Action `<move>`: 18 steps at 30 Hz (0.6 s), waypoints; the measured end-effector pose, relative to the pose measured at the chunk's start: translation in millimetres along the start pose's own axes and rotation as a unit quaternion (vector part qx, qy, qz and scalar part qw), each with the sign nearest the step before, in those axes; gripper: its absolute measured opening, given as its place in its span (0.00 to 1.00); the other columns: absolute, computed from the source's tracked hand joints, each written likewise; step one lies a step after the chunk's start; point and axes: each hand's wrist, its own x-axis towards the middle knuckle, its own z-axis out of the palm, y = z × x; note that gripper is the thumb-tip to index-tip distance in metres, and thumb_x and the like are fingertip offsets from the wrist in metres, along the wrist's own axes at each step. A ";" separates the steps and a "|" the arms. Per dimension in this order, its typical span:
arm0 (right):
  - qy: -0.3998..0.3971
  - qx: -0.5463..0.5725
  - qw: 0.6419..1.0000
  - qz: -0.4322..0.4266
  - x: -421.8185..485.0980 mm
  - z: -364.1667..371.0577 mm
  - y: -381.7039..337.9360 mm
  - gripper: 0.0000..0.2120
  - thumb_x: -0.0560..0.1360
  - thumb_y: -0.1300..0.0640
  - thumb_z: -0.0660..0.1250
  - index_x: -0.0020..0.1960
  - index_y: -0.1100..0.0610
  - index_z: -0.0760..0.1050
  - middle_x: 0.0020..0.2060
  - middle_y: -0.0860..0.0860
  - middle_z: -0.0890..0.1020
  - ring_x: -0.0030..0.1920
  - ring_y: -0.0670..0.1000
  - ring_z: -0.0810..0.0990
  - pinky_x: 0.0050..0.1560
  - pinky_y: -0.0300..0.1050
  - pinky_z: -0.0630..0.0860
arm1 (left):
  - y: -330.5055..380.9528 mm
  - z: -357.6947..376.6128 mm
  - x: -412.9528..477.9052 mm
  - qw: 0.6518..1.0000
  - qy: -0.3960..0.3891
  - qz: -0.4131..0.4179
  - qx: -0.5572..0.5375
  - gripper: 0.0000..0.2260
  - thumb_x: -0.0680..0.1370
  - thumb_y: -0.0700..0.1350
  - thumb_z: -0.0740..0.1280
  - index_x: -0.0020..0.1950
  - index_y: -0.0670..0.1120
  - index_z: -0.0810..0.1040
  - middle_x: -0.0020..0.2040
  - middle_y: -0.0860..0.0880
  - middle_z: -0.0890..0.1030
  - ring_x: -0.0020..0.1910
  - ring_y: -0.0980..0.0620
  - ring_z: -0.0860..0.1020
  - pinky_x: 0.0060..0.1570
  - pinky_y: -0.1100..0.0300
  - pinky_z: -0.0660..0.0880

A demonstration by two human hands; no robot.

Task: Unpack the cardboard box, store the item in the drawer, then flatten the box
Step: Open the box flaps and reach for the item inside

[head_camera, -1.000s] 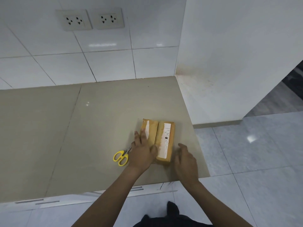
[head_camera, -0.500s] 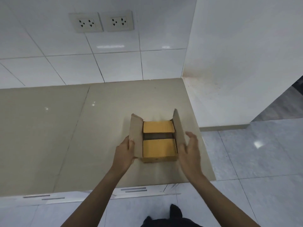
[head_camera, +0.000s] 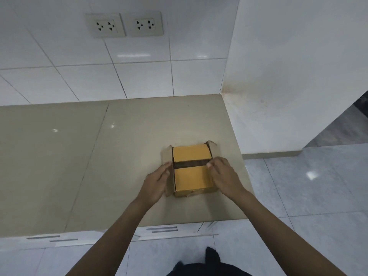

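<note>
A small cardboard box (head_camera: pixel 191 178) stands on the beige countertop (head_camera: pixel 95 168) near its right end. Its two outer flaps are spread to the sides. The two orange-brown inner flaps lie nearly flat, with a dark gap between them; the contents are hidden. My left hand (head_camera: pixel 156 186) presses against the left outer flap, thumb at its edge. My right hand (head_camera: pixel 225 176) lies over the right outer flap, its fingertips curled at the gap.
Drawer fronts with grey handles (head_camera: pixel 161 229) run under the counter's front edge. A white wall (head_camera: pixel 278 76) bounds the counter on the right, and a tiled wall with two sockets (head_camera: pixel 124 24) stands behind. Grey floor tiles lie below.
The box's outer flaps went from closed to spread wide. Both hands moved from the top of the box to its side flaps, now pushing them further down. The scissors are out of sight.
</note>
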 end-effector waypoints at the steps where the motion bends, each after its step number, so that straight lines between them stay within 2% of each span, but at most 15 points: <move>1: 0.025 0.036 0.999 0.011 0.0 -2.8 -4.4 0.12 0.81 0.48 0.54 0.47 0.49 0.73 0.50 0.49 0.78 0.50 0.52 0.76 0.47 0.46 0.72 | 7.1 -0.2 2.4 0.999 0.011 -0.029 -0.027 0.14 0.82 0.48 0.57 0.64 0.52 0.77 0.62 0.53 0.79 0.64 0.52 0.75 0.67 0.57 0.70; 3: 0.047 0.116 0.990 0.072 -1.3 -9.3 -7.3 0.17 0.80 0.45 0.54 0.42 0.53 0.75 0.43 0.50 0.81 0.44 0.48 0.77 0.45 0.43 0.72 | 20.4 -3.5 7.7 0.998 0.021 -0.055 -0.019 0.14 0.80 0.57 0.58 0.49 0.53 0.81 0.49 0.50 0.83 0.55 0.46 0.79 0.58 0.48 0.76; 4: 0.033 0.135 0.985 0.099 -2.9 -12.0 -5.4 0.19 0.80 0.45 0.55 0.40 0.55 0.76 0.42 0.51 0.82 0.42 0.47 0.77 0.48 0.45 0.75 | 24.9 -5.8 9.4 0.998 0.017 -0.056 0.003 0.14 0.78 0.61 0.60 0.46 0.55 0.80 0.45 0.52 0.83 0.51 0.45 0.79 0.54 0.49 0.76; 5: 0.003 0.142 0.984 0.111 -6.2 -13.1 -1.6 0.19 0.79 0.45 0.57 0.37 0.55 0.75 0.42 0.50 0.82 0.42 0.47 0.78 0.52 0.47 0.77 | 27.4 -8.0 10.5 0.998 0.000 -0.056 0.034 0.12 0.75 0.64 0.62 0.47 0.58 0.78 0.45 0.56 0.82 0.50 0.48 0.79 0.51 0.53 0.76; 6: -0.029 0.163 0.979 0.117 -10.3 -13.3 2.2 0.17 0.79 0.48 0.59 0.35 0.54 0.74 0.49 0.47 0.83 0.45 0.46 0.79 0.53 0.46 0.76 | 29.3 -11.0 11.3 0.996 -0.037 -0.055 0.064 0.16 0.71 0.66 0.66 0.54 0.60 0.76 0.49 0.60 0.81 0.52 0.54 0.78 0.51 0.58 0.74; 8: -0.072 0.186 0.975 0.102 -15.3 -11.9 9.4 0.15 0.78 0.55 0.62 0.35 0.58 0.77 0.65 0.43 0.75 0.57 0.42 0.75 0.55 0.40 0.69 | 31.9 -13.9 9.2 0.986 -0.121 -0.040 0.105 0.39 0.61 0.68 0.74 0.68 0.59 0.65 0.57 0.64 0.75 0.56 0.67 0.74 0.51 0.71 0.70; 9: -0.067 0.170 0.979 0.086 -14.8 -11.0 13.2 0.12 0.77 0.58 0.63 0.37 0.61 0.78 0.68 0.45 0.71 0.62 0.43 0.72 0.57 0.40 0.66 | 32.9 -12.1 7.3 0.981 -0.150 -0.023 0.123 0.46 0.59 0.66 0.77 0.71 0.59 0.58 0.60 0.66 0.72 0.57 0.70 0.72 0.51 0.75 0.69; 10: -0.063 0.155 0.983 0.074 -14.3 -11.2 14.1 0.08 0.76 0.61 0.64 0.41 0.60 0.80 0.69 0.48 0.70 0.65 0.46 0.70 0.59 0.41 0.66 | 31.4 -8.9 5.4 0.976 -0.169 -0.004 0.137 0.51 0.58 0.64 0.79 0.73 0.58 0.53 0.63 0.64 0.69 0.61 0.68 0.71 0.54 0.74 0.69; 11: -0.066 0.122 0.989 0.053 -12.4 -10.8 13.5 0.07 0.75 0.63 0.64 0.47 0.56 0.81 0.69 0.50 0.68 0.66 0.51 0.69 0.61 0.44 0.68 | 28.4 -5.2 3.2 0.973 -0.170 0.014 0.159 0.54 0.58 0.60 0.80 0.75 0.56 0.49 0.67 0.60 0.67 0.64 0.62 0.70 0.58 0.68 0.70; 12: -0.070 0.079 0.994 0.032 -8.0 -10.9 12.9 0.12 0.75 0.64 0.63 0.54 0.54 0.80 0.69 0.52 0.67 0.66 0.55 0.68 0.63 0.47 0.69 | 26.1 -1.5 0.6 0.971 -0.155 0.030 0.181 0.55 0.60 0.56 0.80 0.76 0.53 0.47 0.69 0.56 0.65 0.66 0.56 0.68 0.62 0.61 0.70; 14: -0.071 -0.009 0.997 -0.002 3.4 -12.5 11.0 0.23 0.74 0.64 0.62 0.66 0.50 0.73 0.71 0.54 0.63 0.65 0.60 0.68 0.64 0.53 0.71 | 23.9 5.3 -3.3 0.970 -0.102 0.050 0.214 0.52 0.62 0.49 0.78 0.76 0.49 0.49 0.70 0.49 0.66 0.66 0.48 0.70 0.60 0.54 0.73; 16: -0.038 -0.056 0.998 -0.018 18.4 -16.1 6.9 0.28 0.74 0.62 0.62 0.72 0.46 0.65 0.72 0.56 0.61 0.64 0.62 0.68 0.61 0.57 0.73 | 23.0 9.8 -5.0 0.973 -0.062 0.047 0.218 0.47 0.63 0.45 0.75 0.75 0.49 0.52 0.68 0.46 0.69 0.63 0.45 0.72 0.55 0.54 0.75; 18: -0.005 -0.070 0.997 -0.015 35.5 -17.3 4.3 0.30 0.75 0.57 0.63 0.74 0.44 0.59 0.74 0.57 0.58 0.66 0.63 0.67 0.61 0.60 0.73 | 22.4 13.2 -6.4 0.973 -0.057 0.036 0.222 0.46 0.64 0.44 0.74 0.76 0.48 0.51 0.69 0.46 0.69 0.64 0.45 0.72 0.55 0.57 0.73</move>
